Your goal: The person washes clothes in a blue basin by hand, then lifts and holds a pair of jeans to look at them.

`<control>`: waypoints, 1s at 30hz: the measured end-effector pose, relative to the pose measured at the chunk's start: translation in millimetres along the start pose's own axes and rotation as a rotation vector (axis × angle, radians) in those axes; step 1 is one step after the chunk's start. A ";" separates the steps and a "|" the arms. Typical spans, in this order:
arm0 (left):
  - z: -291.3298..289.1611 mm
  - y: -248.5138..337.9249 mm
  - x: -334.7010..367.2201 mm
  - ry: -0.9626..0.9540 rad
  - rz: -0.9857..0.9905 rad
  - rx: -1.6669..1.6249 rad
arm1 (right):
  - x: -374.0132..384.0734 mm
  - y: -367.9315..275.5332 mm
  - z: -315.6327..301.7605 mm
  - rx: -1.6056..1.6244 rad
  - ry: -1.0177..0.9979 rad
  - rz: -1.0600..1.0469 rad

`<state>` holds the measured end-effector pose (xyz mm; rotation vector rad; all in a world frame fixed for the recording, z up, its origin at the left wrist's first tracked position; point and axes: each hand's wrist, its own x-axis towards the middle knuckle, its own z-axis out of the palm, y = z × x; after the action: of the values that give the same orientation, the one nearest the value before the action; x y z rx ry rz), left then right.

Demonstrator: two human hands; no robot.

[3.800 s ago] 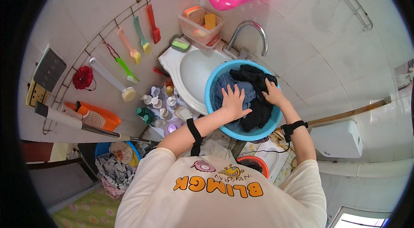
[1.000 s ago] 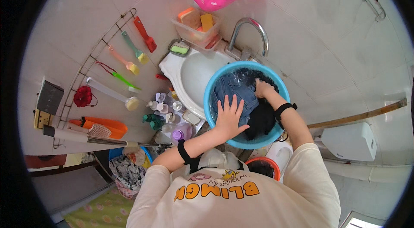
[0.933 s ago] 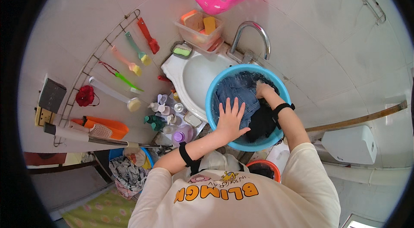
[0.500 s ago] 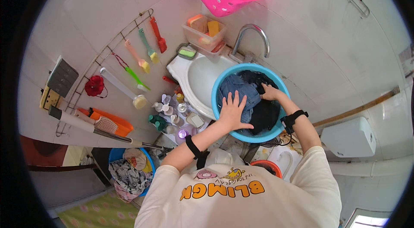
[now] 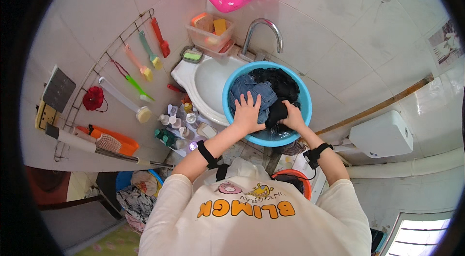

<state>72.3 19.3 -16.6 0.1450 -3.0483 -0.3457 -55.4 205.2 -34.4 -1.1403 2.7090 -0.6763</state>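
Observation:
A light blue basin (image 5: 306,106) rests over the right part of the sink, with water and wet laundry inside. My left hand (image 5: 248,114) lies on the denim garment (image 5: 252,92), fingers spread. Black clothing (image 5: 278,81) fills the far side and middle of the basin. At the near right, my right hand (image 5: 293,117) curls its fingers round a bunched part of this black clothing, close to the left hand. Dark water shows along the basin's near wall. Both wrists wear black straps.
The white sink (image 5: 203,81) and its curved faucet (image 5: 264,23) are behind the basin. Bottles (image 5: 175,123) stand at left, below brushes (image 5: 131,89) hung from a rack. A red basin (image 5: 302,184) and a laundry-filled blue tub (image 5: 157,176) sit lower. A toilet tank (image 5: 382,134) is right.
My right hand has come nearer and closed on the black clothing, which is now bunched toward the left hand. My left hand stays spread on the denim. The whole view has shifted slightly.

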 end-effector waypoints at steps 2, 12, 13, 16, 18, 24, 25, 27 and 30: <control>3.5 -3.0 1.2 -0.008 -0.006 -0.019 | -0.6 0.5 -9.8 0.101 0.049 0.046; 9.9 -12.3 37.6 -0.082 -0.073 -0.001 | 1.0 -23.2 -97.9 0.619 0.263 0.220; 10.5 -8.9 41.5 -0.095 -0.082 0.032 | 0.9 -22.4 -102.6 0.661 0.273 0.226; 11.8 0.4 47.5 -0.122 -0.092 0.061 | -2.3 -28.2 -104.6 0.673 0.259 0.235; 10.2 2.6 47.7 -0.157 -0.090 0.078 | -9.3 -11.8 -90.0 0.596 0.229 0.224; 7.1 1.3 51.1 -0.215 -0.082 0.047 | -29.5 11.1 -62.2 0.216 0.179 0.130; 7.8 -0.2 52.4 -0.222 -0.085 0.043 | -29.1 7.9 -64.4 0.216 0.171 0.133; 8.2 -3.2 53.7 -0.252 -0.087 0.042 | -28.6 -0.7 -68.9 0.033 0.126 0.030; 6.9 -6.8 52.8 -0.262 -0.079 0.018 | -27.3 -5.6 -61.5 -0.192 -0.128 -0.044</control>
<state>19.9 8.8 -21.7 0.2393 -3.3124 -0.3696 -49.7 242.8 21.5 -1.2419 2.6930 -0.3403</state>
